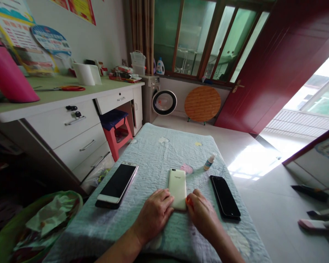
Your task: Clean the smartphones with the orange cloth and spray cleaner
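A white smartphone (178, 188) with "honor" on its back lies face down on the cloth-covered table. Fingers of my left hand (154, 212) are curled against its lower left edge and hold it. At the lower right edge, my right hand (201, 209) is closed in a pinch on a small orange object (189, 199); most of that object is hidden by the fingers. To the left lies a stack of phones (119, 183), the top one white-framed with a dark screen. A black phone (225, 197) rests on the right. Beyond it stands a small spray bottle (209, 162).
The table wears a pale blue quilted cloth (156, 146). A desk with drawers (63, 120) and a red stool (116, 135) stand at left, above a green basket (78, 204). Farther back are a washing machine (150, 86) with its door ajar, a round wooden board (203, 104) and a red door (263, 65).
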Demonstrator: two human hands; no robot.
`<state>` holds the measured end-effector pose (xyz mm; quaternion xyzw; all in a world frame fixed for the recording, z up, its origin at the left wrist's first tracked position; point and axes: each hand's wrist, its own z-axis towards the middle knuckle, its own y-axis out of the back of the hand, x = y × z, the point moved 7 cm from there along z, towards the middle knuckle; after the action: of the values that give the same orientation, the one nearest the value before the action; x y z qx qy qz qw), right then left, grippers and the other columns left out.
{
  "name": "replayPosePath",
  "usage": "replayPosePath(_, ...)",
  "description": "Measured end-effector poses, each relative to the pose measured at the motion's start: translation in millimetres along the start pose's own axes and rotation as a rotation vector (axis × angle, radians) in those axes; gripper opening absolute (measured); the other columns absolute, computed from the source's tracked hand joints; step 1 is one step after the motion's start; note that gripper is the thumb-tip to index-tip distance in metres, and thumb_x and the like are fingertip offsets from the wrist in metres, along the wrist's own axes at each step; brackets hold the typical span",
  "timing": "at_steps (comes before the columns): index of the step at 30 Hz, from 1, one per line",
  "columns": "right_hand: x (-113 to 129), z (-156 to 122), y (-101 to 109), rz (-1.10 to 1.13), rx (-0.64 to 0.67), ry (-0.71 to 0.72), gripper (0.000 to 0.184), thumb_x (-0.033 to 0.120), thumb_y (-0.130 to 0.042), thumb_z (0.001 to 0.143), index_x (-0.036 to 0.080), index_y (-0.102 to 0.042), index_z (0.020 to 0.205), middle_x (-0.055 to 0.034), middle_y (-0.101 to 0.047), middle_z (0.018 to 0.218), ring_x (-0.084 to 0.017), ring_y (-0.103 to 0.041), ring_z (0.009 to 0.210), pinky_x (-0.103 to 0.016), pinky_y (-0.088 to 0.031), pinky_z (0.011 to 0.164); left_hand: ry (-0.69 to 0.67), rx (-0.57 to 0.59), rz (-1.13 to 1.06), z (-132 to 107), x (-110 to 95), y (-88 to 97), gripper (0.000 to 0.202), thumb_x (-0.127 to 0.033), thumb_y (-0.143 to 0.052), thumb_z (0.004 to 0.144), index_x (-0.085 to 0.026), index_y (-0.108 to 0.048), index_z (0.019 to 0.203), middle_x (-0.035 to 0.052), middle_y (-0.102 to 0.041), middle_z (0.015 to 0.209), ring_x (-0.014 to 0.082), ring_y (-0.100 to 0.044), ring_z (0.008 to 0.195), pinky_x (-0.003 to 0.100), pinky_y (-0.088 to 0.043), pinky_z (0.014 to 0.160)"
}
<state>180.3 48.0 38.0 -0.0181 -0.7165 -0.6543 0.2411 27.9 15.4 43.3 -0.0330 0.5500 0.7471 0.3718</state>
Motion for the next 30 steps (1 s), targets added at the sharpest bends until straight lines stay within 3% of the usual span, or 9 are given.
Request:
replayPosePath(11, 12, -21, 4, 0.149, 0.106, 0.06, 0.019, 0.013, -0.051, 0.087, 0.02, -0.064, 0.076, -0.0023, -0.059, 0.084, -0.014, -0.057, 0.074, -0.024, -0.035, 0.066, 0.001, -0.018, -0.013, 0, -1, 1.3, 0.03, -0.007, -0.062, 0.081, -0.022, -0.063, 0.106, 0.0043, -0.065, 0.108, 0.0237, -0.062, 0.11, 0.041, -0.051, 0.099)
replayPosePath(18, 20, -14, 2, 0.116, 0.053, 0.101, 0.019, 0.012, -0.049, 0.09, 0.021, -0.064, 0.081, -0.002, -0.057, 0.089, -0.013, -0.054, 0.075, -0.023, -0.035, 0.066, 0.029, 0.01, -0.059, -1, 4, 1.5, 0.031, -0.015, -0.06, 0.082, -0.021, -0.064, 0.112, 0.0064, -0.066, 0.114, 0.025, -0.06, 0.113, 0.041, -0.05, 0.1)
replayPosePath(22, 29, -6, -4, 0.079, 0.054, 0.148, 0.018, 0.01, -0.05, 0.089, 0.02, -0.063, 0.081, -0.003, -0.057, 0.089, -0.014, -0.054, 0.076, -0.023, -0.036, 0.066, 0.039, 0.001, -0.071, -2, 8, 0.4, 0.049, -0.009, -0.048, 0.081, -0.017, -0.056, 0.128, 0.0107, -0.064, 0.123, 0.0247, -0.059, 0.116, 0.044, -0.047, 0.103)
replayPosePath(26, 47, 2, -13, 0.035, 0.049, 0.193, 0.018, 0.01, -0.049, 0.089, 0.019, -0.064, 0.083, -0.0042, -0.059, 0.089, -0.014, -0.053, 0.073, -0.024, -0.035, 0.063, 0.066, -0.013, -0.14, -3, 13, -0.9, 0.059, -0.007, -0.04, 0.083, -0.02, -0.045, 0.14, 0.0079, -0.064, 0.125, 0.0208, -0.06, 0.115, 0.041, -0.048, 0.102)
replayPosePath(30, 69, 7, -25, 0.076, 0.023, 0.282, 0.023, 0.013, -0.049, 0.092, 0.021, -0.066, 0.103, -0.0057, -0.063, 0.101, -0.017, -0.057, 0.083, -0.024, -0.039, 0.067, 0.075, -0.062, -0.194, -5, 18, -1.3, 0.059, -0.01, -0.041, 0.088, -0.025, -0.038, 0.145, 0.005, -0.066, 0.124, 0.0195, -0.063, 0.112, 0.038, -0.05, 0.1)
